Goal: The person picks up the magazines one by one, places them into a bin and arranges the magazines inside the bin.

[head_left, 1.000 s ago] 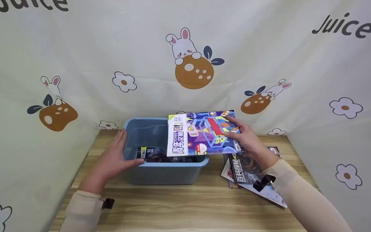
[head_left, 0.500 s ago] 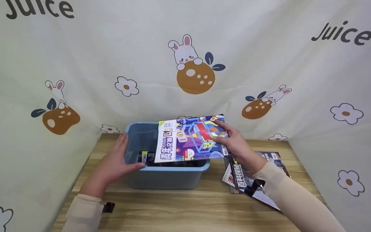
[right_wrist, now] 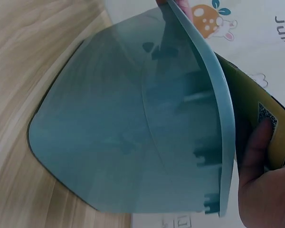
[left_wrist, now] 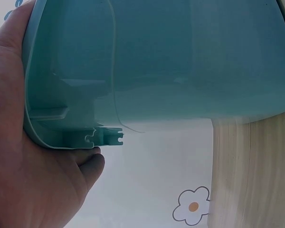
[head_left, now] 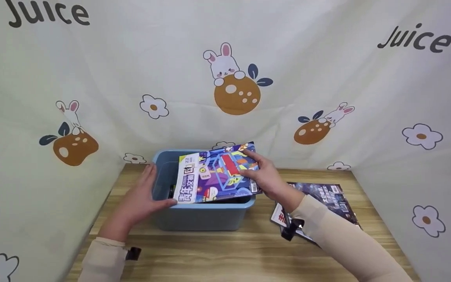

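Observation:
A blue plastic storage bin (head_left: 206, 217) stands on the wooden table. My left hand (head_left: 139, 199) grips its left front corner, thumb along the front rim; the left wrist view has this hand (left_wrist: 33, 156) against the bin's wall (left_wrist: 180, 57). Over the bin's opening, tilted, is a magazine (head_left: 213, 184) with a purple, colourful cover. Its right edge is pinched by my right hand (head_left: 266, 174), thumb on top. The right wrist view catches the magazine's yellowish underside (right_wrist: 247, 90), fingers of the hand (right_wrist: 270, 190) beneath it. Dark printed matter inside the bin is mostly hidden.
Several magazines (head_left: 329, 197) lie in a loose, fanned pile on the table to the right of the bin, partly behind my right sleeve. A pale curtain (head_left: 288, 86) printed with rabbits and oranges hangs close behind and at both sides of the wooden table (head_left: 210, 254).
My right hand has carried the purple magazine leftward and slightly down, further over the bin, uncovering more of the pile on the right. The left hand stays at the bin's corner.

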A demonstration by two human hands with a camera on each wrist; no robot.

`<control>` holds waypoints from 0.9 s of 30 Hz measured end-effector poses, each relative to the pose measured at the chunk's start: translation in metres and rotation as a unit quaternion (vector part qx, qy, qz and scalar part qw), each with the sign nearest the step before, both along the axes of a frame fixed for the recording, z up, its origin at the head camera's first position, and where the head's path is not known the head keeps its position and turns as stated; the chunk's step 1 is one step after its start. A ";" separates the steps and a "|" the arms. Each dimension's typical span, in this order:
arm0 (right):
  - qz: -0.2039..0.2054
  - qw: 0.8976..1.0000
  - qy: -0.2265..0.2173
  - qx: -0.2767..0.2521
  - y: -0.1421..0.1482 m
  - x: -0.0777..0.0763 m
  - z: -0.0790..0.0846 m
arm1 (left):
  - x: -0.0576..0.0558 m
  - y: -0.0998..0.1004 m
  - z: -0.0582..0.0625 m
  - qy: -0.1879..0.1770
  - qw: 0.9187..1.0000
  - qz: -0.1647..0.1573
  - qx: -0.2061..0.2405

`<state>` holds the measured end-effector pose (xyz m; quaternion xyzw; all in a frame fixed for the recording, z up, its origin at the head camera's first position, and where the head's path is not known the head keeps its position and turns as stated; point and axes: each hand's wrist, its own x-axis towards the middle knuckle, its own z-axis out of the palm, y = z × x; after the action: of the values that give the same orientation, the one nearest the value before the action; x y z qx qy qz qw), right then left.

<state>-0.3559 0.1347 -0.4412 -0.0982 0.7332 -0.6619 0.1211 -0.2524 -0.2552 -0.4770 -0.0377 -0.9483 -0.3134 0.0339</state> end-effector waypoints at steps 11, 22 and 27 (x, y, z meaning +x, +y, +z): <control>-0.002 1.000 0.021 0.010 -0.029 0.005 0.002 | 0.000 0.001 0.002 0.003 1.000 -0.008 -0.004; -0.003 0.999 0.028 0.040 -0.050 0.011 0.004 | -0.001 0.002 0.002 -0.001 1.000 -0.006 -0.003; -0.005 0.998 0.038 0.053 -0.057 0.012 0.002 | 0.000 0.000 0.001 0.001 1.000 -0.004 -0.001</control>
<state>-0.3435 0.0772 -0.4393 -0.1136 0.7719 -0.6183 0.0948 -0.2529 -0.2549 -0.4756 -0.0423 -0.9484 -0.3125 0.0333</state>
